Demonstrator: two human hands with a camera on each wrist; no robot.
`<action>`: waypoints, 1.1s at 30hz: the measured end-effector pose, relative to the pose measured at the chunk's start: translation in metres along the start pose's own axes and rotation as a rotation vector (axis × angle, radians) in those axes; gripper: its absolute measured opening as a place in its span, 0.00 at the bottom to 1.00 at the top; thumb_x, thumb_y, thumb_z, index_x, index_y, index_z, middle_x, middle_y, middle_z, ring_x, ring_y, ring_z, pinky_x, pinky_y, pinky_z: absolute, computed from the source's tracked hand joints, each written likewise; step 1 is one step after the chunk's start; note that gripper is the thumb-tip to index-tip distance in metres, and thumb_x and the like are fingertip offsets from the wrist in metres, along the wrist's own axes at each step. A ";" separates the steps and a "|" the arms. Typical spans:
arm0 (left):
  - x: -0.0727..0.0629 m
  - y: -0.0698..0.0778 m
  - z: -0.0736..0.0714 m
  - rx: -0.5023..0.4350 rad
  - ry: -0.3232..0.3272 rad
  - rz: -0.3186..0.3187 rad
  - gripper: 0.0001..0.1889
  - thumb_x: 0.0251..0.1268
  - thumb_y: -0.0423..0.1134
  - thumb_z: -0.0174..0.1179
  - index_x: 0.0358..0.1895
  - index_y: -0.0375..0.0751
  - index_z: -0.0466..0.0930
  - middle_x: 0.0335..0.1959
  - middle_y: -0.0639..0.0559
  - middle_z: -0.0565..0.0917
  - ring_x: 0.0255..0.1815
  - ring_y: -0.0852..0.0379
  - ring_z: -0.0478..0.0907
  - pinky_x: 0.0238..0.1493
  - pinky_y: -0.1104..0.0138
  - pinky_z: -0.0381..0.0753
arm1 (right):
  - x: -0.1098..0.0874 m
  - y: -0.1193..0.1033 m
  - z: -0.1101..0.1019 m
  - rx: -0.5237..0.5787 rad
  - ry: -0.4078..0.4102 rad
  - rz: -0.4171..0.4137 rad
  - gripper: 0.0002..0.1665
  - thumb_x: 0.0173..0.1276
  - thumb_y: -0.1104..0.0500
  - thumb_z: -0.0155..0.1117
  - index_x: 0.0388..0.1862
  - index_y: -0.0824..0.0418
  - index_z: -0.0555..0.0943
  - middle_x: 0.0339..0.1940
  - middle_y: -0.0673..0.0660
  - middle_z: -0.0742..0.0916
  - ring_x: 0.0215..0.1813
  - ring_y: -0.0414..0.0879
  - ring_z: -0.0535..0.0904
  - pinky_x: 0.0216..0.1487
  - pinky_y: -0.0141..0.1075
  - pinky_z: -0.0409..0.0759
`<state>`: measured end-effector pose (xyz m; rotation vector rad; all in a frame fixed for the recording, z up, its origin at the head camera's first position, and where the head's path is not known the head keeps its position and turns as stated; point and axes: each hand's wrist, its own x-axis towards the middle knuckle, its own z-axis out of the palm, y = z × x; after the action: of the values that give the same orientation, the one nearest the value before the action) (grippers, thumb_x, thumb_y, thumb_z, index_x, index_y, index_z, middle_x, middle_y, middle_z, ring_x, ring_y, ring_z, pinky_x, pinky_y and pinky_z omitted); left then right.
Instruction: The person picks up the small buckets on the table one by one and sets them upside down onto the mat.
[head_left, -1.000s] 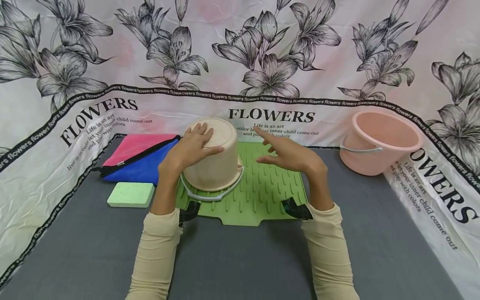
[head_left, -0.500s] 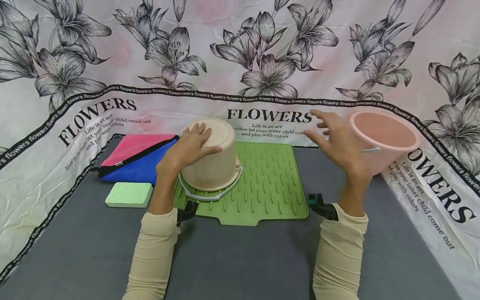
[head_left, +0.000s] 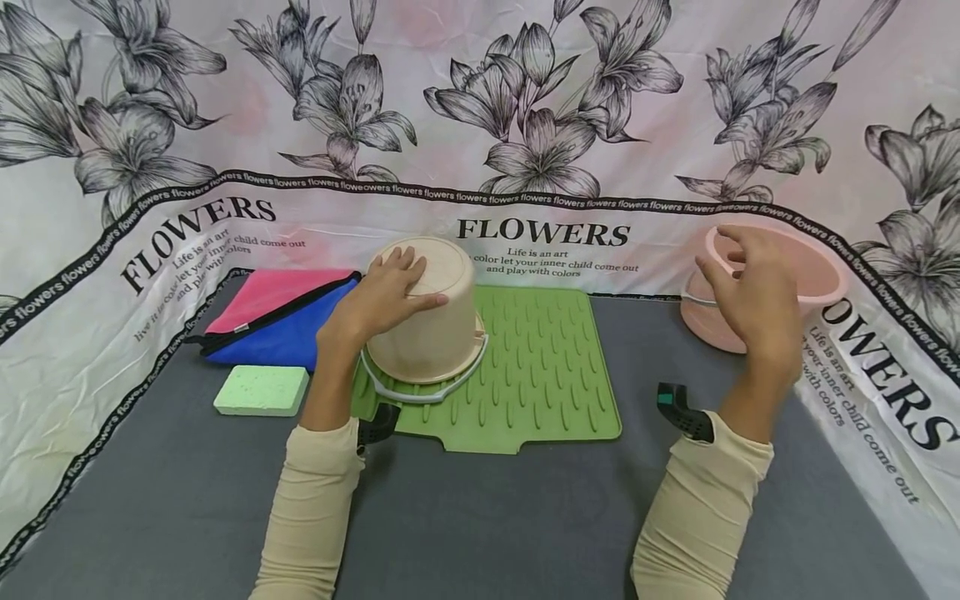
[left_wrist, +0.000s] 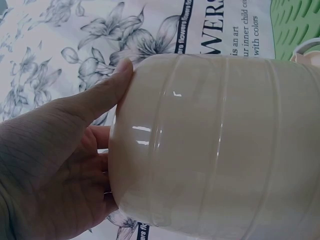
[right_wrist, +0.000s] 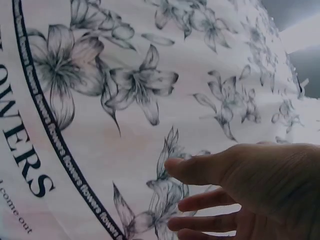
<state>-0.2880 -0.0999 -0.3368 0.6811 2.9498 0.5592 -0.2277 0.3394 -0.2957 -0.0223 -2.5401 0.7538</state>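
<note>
A beige bucket (head_left: 427,337) stands upside down on the left part of a ridged green mat (head_left: 540,367), its grey handle (head_left: 420,397) lying around the rim. My left hand (head_left: 378,300) rests with spread fingers on its upturned base; in the left wrist view, the thumb (left_wrist: 112,85) lies along the base's edge. At the right, my right hand (head_left: 757,292) is held up with nothing in it, fingers loosely bent. It overlaps a pink bucket (head_left: 708,325) in the head view. That bucket is upright, its opening facing up.
Left of the mat lie a pink and blue zippered pouch (head_left: 273,296) and a pale green sponge (head_left: 261,390). A flower-printed sheet (head_left: 547,100) hangs behind the grey table surface (head_left: 495,525) and runs down its sides.
My right hand has moved right, from above the green mat to in front of the pink bucket. The left hand and the beige bucket have stayed in place.
</note>
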 end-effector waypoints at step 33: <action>-0.003 0.000 0.000 -0.005 0.023 0.019 0.45 0.78 0.58 0.56 0.82 0.28 0.53 0.85 0.28 0.49 0.89 0.34 0.40 0.89 0.42 0.36 | 0.004 0.067 0.017 -0.028 0.176 0.263 0.32 0.74 0.67 0.62 0.75 0.73 0.70 0.81 0.73 0.66 0.82 0.71 0.61 0.85 0.60 0.57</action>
<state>-0.2859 -0.1014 -0.3367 0.7072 2.9656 0.5794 -0.2470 0.3880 -0.3414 -0.4207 -2.4045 0.7771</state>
